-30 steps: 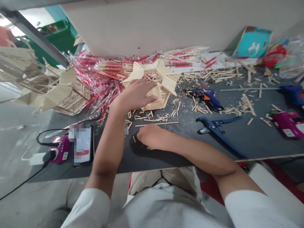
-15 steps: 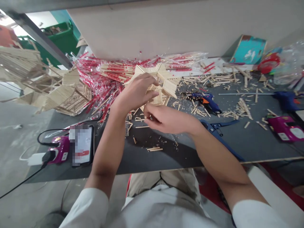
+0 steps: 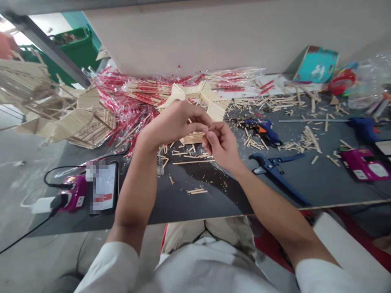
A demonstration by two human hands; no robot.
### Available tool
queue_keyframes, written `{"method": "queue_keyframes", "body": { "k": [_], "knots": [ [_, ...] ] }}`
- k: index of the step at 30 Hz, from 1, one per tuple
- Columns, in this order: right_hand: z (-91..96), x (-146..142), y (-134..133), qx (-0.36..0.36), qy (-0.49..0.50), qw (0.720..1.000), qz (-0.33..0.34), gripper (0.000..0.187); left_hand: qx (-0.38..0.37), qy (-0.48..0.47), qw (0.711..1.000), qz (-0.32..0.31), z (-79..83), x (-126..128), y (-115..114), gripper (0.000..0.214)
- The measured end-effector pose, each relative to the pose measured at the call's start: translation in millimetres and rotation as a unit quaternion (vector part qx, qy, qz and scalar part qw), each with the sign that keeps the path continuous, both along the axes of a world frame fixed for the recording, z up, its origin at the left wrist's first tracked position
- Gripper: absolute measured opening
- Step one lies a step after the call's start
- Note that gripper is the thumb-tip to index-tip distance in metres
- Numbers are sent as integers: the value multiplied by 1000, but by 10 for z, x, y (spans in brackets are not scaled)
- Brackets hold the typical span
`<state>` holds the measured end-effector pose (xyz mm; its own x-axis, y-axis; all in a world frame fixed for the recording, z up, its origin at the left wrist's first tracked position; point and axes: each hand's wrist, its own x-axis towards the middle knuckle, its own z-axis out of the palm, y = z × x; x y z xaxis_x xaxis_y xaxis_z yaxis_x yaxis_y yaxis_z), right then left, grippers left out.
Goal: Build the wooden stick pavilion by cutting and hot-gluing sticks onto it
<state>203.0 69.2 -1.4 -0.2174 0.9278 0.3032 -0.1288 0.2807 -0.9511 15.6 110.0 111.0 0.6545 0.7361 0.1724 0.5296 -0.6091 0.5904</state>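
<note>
My left hand (image 3: pixel 180 122) and my right hand (image 3: pixel 222 143) meet at the fingertips in front of a small building model made of thin wooden sticks (image 3: pixel 200 91). The fingers of both hands are pinched together; whatever lies between them is too small to make out. The model's middle is hidden behind my left hand, while its slatted roof panels show above and to the right. Cut wooden sticks (image 3: pixel 194 162) lie on the dark table just below my hands. Several shorter pieces (image 3: pixel 197 191) rest nearer the table's front edge.
To the right lie a blue pipe cutter (image 3: pixel 276 173), a blue glue gun (image 3: pixel 265 129) and another glue gun (image 3: pixel 363 128). Red-tipped sticks in plastic (image 3: pixel 131 97) fill the back left. A phone (image 3: pixel 105 187) sits beside a purple power socket (image 3: pixel 73 193). A larger stick model (image 3: pixel 76 118) stands left.
My right hand has moved up and to the right, its fingers now meeting those of my left hand. My left hand has lowered slightly, its fingers closing from a wider gap.
</note>
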Motion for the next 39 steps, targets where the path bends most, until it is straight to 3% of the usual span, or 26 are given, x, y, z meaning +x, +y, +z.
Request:
{"method": "queue_keyframes", "body": {
  "k": [12,17,21,24,27,29,34,39],
  "knots": [
    [-25,-10,55,-99,110,989,26,51,-1,-43,999,12,-103,50,61,19],
    [-3,67,86,-110,78,990,29,48,-6,-106,993,47,-159,95,97,17],
    [-3,97,121,-99,74,992,6,45,-6,-106,990,90,-220,106,142,18],
    [-27,81,118,-76,53,995,-27,45,25,-119,982,147,-287,124,197,33],
    [-74,52,65,-17,-15,995,-102,45,77,-130,962,230,-340,113,261,39],
    [-113,27,17,17,-71,984,-162,42,98,-122,955,251,-355,81,293,36],
    [-174,-32,-36,10,-102,965,-243,43,133,-77,962,228,-359,10,313,23],
    [-151,-68,-16,-73,-25,972,-221,47,140,-19,975,174,-369,33,291,23]
  ]
}}
